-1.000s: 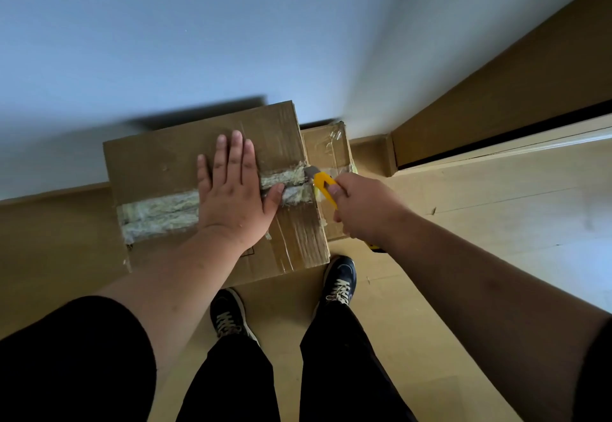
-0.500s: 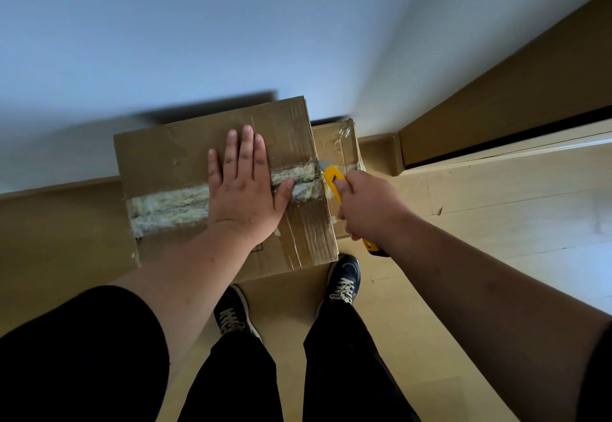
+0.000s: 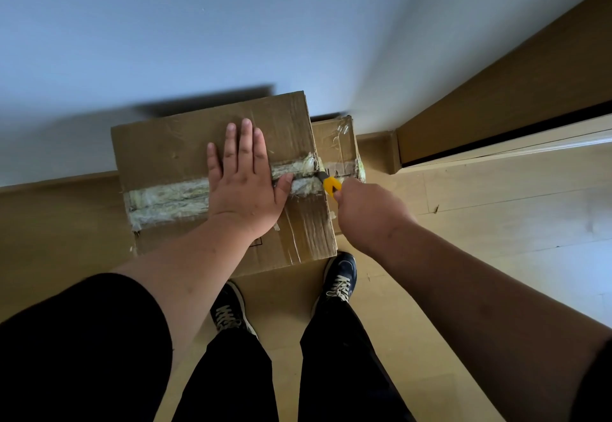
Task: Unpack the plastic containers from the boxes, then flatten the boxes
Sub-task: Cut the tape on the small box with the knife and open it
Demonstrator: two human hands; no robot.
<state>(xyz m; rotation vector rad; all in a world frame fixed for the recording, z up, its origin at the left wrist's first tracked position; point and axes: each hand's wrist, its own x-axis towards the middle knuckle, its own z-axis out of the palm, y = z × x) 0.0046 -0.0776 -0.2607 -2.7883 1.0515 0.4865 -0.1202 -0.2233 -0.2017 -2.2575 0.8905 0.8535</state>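
Fingers of the left hand (image 3: 243, 186) lie straight and close together, palm flat on the top of the big cardboard box (image 3: 185, 153), with the thumb stretched out toward 3 o'clock along the taped seam. Just beside that thumb, at its 3 o'clock, the right hand (image 3: 367, 213) is curled round a yellow box cutter (image 3: 330, 184); the grey blade tip sits at the right-hand end of the seam, at the box's right edge. The two hands are near each other but not touching.

A wide band of pale, frayed tape (image 3: 165, 198) runs across the box top from 9 o'clock to 3 o'clock, passing under the left palm. The box is closed, so whatever it holds is hidden. At its 3 o'clock, pressed against its side and standing lower, is a second, smaller cardboard box (image 3: 334, 143), also shut, with shiny clear tape across its top.

Both boxes stand on a light wooden floor (image 3: 496, 223) against a pale wall (image 3: 231, 24) at 12 o'clock. Below the big box, at 6 o'clock, are two dark shoes (image 3: 341, 276) with pale laces and black trouser legs. A brown wooden door frame (image 3: 496, 104) slants away at 2 o'clock.
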